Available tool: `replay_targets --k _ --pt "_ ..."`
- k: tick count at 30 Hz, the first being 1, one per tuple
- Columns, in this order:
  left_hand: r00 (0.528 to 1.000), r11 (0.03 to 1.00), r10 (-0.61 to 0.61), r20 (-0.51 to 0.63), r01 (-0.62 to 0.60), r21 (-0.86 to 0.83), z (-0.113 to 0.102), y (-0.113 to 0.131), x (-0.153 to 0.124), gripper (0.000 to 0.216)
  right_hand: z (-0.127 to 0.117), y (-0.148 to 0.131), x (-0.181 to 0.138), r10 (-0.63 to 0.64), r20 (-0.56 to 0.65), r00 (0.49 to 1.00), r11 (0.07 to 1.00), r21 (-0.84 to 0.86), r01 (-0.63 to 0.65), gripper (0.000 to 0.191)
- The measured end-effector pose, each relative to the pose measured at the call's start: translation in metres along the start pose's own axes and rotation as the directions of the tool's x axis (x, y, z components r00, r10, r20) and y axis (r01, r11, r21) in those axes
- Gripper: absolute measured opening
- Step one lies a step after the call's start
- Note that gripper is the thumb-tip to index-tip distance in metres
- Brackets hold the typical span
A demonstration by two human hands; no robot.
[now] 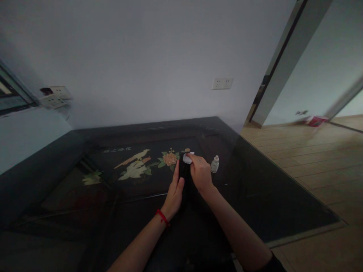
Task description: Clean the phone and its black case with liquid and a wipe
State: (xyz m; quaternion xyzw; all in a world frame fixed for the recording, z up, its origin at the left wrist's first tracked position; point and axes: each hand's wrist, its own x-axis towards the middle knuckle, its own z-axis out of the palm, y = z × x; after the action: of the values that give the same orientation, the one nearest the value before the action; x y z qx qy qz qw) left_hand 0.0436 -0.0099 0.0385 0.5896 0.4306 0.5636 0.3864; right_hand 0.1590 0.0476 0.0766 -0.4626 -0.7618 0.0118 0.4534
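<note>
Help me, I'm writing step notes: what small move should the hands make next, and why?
Probably draw the white tissue down the dark object: the right hand holds the tissue at its far end, the left hand seems to steady its side, and its near part looks uncovered.

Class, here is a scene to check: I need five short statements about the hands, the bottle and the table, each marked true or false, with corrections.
1. The right hand holds a white cloth or tissue. True.
2. The left hand holds the bottle. False: it holds a dark object, and the bottle stands apart from both hands.
3. The red band is on the right wrist. False: the red band is on the left wrist.
4. The bottle lies on its side. False: it stands upright.
5. The dark table bears a design with a bird and flowers. True.
</note>
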Motion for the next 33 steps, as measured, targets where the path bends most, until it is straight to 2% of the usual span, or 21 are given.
replay_targets --k 5,10,16,19,24,27,30,33 --pt "0.999 0.992 0.031 0.039 -0.036 0.117 -0.004 -0.005 -0.002 0.058 -0.005 -0.008 0.003 0.136 0.007 0.991 0.983 0.126 -0.136 0.035" --pt "0.998 0.992 0.049 -0.032 -0.045 0.118 -0.008 -0.005 -0.002 0.059 -0.003 -0.018 -0.002 0.195 0.101 0.976 0.950 0.230 -0.213 0.033" --pt "0.980 0.998 0.054 -0.192 -0.046 0.046 -0.010 0.002 0.000 0.062 0.008 -0.025 -0.016 0.116 0.148 0.982 0.956 0.250 -0.151 0.034" --pt "0.965 0.998 -0.008 -0.262 -0.009 -0.064 -0.011 0.010 0.003 0.065 0.013 -0.028 -0.023 0.054 0.145 0.988 0.963 0.256 -0.090 0.035" --pt "0.936 0.953 -0.138 -0.325 0.036 -0.302 -0.015 0.019 0.011 0.064 0.017 -0.037 -0.028 -0.051 0.252 0.966 0.998 0.048 0.040 0.036" --pt "0.929 0.972 -0.088 -0.360 0.001 -0.235 -0.019 0.016 0.012 0.062 0.018 -0.044 -0.027 -0.006 0.323 0.946 1.000 -0.002 0.007 0.035" --pt "0.927 0.993 -0.006 -0.375 -0.038 -0.111 -0.022 0.012 0.010 0.062 0.018 -0.045 -0.027 0.047 0.373 0.927 0.996 0.058 -0.073 0.033" --pt "0.934 0.995 0.018 -0.358 -0.052 -0.085 -0.024 0.008 0.008 0.064 0.018 -0.041 -0.027 0.080 0.392 0.917 0.981 0.135 -0.143 0.032"
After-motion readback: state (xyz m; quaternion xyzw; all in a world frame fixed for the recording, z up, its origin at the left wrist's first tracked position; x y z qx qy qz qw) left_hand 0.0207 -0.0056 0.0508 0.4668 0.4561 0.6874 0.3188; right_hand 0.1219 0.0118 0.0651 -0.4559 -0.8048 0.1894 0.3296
